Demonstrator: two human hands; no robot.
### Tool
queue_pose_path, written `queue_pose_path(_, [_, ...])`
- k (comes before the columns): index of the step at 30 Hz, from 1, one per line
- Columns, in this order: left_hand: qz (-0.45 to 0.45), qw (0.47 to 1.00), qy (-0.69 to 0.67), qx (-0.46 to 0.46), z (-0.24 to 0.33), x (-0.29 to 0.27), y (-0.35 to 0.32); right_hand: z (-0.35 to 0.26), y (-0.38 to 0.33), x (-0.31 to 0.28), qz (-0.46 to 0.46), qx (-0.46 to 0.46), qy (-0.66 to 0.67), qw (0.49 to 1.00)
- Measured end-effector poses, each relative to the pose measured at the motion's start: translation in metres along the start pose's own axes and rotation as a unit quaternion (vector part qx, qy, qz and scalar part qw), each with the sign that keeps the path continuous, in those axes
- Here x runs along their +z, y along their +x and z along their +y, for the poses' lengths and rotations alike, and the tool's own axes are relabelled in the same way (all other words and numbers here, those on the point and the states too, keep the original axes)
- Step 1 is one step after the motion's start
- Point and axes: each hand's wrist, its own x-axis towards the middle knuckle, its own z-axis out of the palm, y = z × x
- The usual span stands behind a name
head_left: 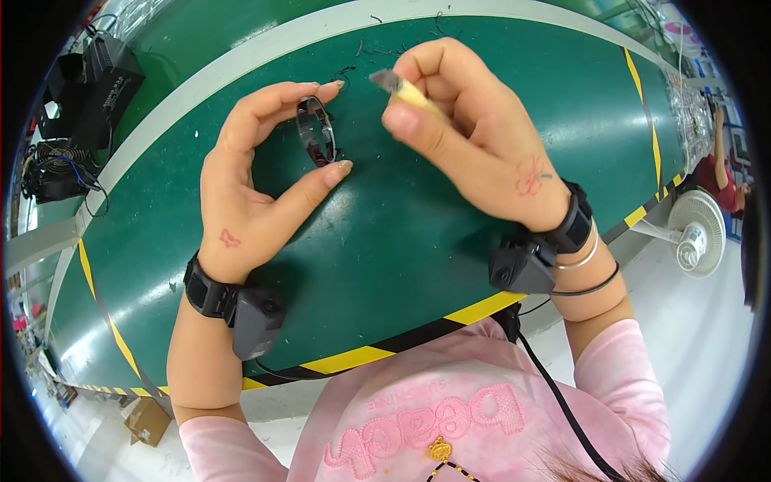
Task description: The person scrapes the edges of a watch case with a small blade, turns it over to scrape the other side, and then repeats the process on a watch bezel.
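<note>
Bench [418,249]: green; dk scraps [385,52] far side.
L hand [241,181]: pinching dk ring [302,132] above bench.
R hand [491,145]: gripping yellow tool [411,95], apart from ring.
Done/left: I can't tell.

A glossy, dark green table [385,241] spreads beneath and around both hands, the left hand [265,177] and the right hand [482,136]. Thin, curly black scraps [363,50] lie scattered beyond the fingertips, one cluster just beside the left hand's fingers. Yellow-and-black striped tape [486,308] edges the table on the near side of the hands; narrower yellow-and-dark tape lines cross it well left of the left hand and well right of the right hand. A pale grey strip [482,9] curves along beyond both hands.
</note>
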Motion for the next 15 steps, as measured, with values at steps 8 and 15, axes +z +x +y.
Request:
queue_pose_path(8, [-0.06, 0.995, 0.07, -0.031, 0.0, -0.004, 0.002, 0.027, 0.008, -0.012, -0.043, -0.19, -0.374, 0.907])
queue_pose_path(15, [-0.064, 0.995, 0.038, -0.067, 0.004, -0.004, 0.003, 0.034, 0.017, 0.005, 0.019, -0.212, -0.408, 0.888])
